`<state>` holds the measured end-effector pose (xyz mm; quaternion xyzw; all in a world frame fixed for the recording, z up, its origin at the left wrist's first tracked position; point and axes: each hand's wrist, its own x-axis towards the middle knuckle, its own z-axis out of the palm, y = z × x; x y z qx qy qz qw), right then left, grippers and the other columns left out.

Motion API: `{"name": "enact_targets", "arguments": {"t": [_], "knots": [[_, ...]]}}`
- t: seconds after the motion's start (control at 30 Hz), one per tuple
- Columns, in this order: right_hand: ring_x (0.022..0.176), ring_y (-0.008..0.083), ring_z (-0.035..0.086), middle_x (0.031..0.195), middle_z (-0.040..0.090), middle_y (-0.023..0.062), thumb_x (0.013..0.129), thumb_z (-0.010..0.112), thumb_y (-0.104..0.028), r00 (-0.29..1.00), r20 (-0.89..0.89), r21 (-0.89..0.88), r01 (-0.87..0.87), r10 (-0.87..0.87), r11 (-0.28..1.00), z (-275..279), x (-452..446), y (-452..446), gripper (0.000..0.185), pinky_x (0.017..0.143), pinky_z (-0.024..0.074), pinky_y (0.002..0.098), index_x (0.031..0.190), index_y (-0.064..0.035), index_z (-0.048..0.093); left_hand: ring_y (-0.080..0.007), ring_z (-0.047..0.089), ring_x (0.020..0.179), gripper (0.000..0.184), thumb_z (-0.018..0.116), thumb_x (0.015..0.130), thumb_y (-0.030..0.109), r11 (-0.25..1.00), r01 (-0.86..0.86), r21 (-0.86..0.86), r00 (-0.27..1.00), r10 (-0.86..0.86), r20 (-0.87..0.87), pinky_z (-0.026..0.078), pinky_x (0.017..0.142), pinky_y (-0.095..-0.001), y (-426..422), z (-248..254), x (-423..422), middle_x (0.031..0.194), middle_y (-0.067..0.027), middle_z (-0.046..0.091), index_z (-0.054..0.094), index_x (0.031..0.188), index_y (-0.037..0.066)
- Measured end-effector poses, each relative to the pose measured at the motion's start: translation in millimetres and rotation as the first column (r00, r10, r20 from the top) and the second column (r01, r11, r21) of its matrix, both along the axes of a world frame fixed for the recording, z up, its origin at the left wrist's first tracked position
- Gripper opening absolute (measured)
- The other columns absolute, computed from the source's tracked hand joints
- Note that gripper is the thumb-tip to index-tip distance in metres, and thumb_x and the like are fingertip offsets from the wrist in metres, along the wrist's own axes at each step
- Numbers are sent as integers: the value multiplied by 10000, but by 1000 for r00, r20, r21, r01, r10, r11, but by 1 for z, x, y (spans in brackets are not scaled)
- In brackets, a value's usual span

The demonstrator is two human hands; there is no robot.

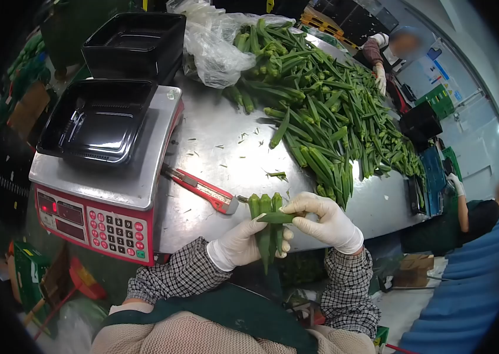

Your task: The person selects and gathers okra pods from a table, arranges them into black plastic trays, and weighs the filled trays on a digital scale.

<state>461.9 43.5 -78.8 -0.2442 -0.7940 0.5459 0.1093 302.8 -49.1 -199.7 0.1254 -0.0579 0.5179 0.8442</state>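
Observation:
My left hand (239, 243), in a white glove, is closed around a few okra pods (265, 206) held side by side, stem ends up. In my gloved right hand (325, 221), thumb and fingers pinch another okra pod (277, 218), which lies crosswise over the bunch and touches it. Just left of my hands, a red utility knife (205, 192) rests on the metal table (202, 133). Beyond them spreads a big heap of loose okra (326, 118).
A scale (105, 186) on the left bears a black plastic tray (93, 118). Behind it stand stacked black trays (134, 44), beside a clear plastic bag (217, 53). Okra scraps (277, 175) dot the table. Two other people work along the far and right sides, one gloved hand (381, 79) near the heap.

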Motion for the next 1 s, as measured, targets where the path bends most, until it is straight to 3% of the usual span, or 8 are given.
{"name": "enact_targets", "arguments": {"t": [0.13, 0.3, 0.37, 0.43, 0.6, 0.67, 0.77, 1.0], "knots": [[851, 146, 570, 948, 593, 50, 811, 566, 8, 991, 6, 238, -135, 137, 962, -7, 2, 7, 278, 799, 457, 280, 1086, -7, 600, -257, 619, 912, 423, 561, 896, 298, 996, 51, -68, 998, -53, -23, 518, 793, -385, 1, 10, -3, 1048, -139, 595, 461, 1221, 46], [791, 166, 566, 981, 559, 81, 778, 602, -8, 963, -51, 187, 270, -265, 945, -16, 3, 13, 306, 739, 461, 263, 1083, -18, 589, -253, 625, 877, 386, 597, 859, 187, 995, -2, -102, 960, -26, -278, 528, 779, -388, 2, 10, 0, 970, -139, 615, 486, 1182, 6], [772, 195, 569, 995, 538, 99, 757, 639, -34, 811, -143, 544, 543, -567, 640, -45, 15, 45, 374, 691, 476, 289, 1125, -46, 572, -226, 620, 855, 319, 559, 862, 94, 977, -82, -196, 973, 36, -229, 516, 775, -359, 1, 17, 0, 951, -120, 615, 494, 1157, -10], [776, 261, 581, 1038, 533, 128, 757, 659, -79, 746, -14, 975, 157, -666, 156, -64, 31, 66, 448, 699, 485, 351, 1185, -51, 530, -226, 620, 851, 324, 561, 857, 88, 955, -164, -246, 970, 110, -218, 517, 775, -355, 2, 16, 1, 951, -121, 614, 491, 1158, -11], [827, 320, 581, 998, 561, 172, 773, 661, -138, 710, -23, 891, 334, -704, 307, -76, 48, 78, 504, 716, 480, 397, 1230, -20, 484, -233, 622, 884, 359, 568, 846, 73, 959, -193, -208, 962, 143, -232, 520, 788, -358, 5, 13, 1, 1001, -133, 613, 470, 1181, -10], [733, 247, 584, 913, 604, 149, 833, 618, -157, 765, -252, 818, 496, -593, 292, -85, 61, 85, 450, 647, 480, 352, 1224, 15, 477, -244, 621, 919, 374, 564, 847, 72, 955, -219, -201, 956, 169, -241, 520, 809, -365, 5, 10, 2, 1036, -148, 611, 460, 1196, -11], [619, 166, 538, 879, 612, 108, 895, 552, -165, 690, -27, -241, 698, -723, 675, -39, 42, 47, 390, 596, 455, 289, 1217, 40, 473, -267, 602, 1002, 404, 557, 846, 66, 950, -240, -198, 948, 186, -256, 517, 842, -375, 5, 10, 4, 1110, -174, 589, 440, 1224, -12], [550, 110, 413, 854, 557, 62, 970, 396, -327, 754, -272, -848, 106, -598, 519, -55, 30, 10, 486, 542, 353, 253, 1271, 54, 409, -294, 537, 1120, 484, 541, 840, 93, 942, -281, -182, 929, 219, -298, 454, 948, -432, 4, 9, 3, 1222, -186, 529, 406, 1295, -3]]}}
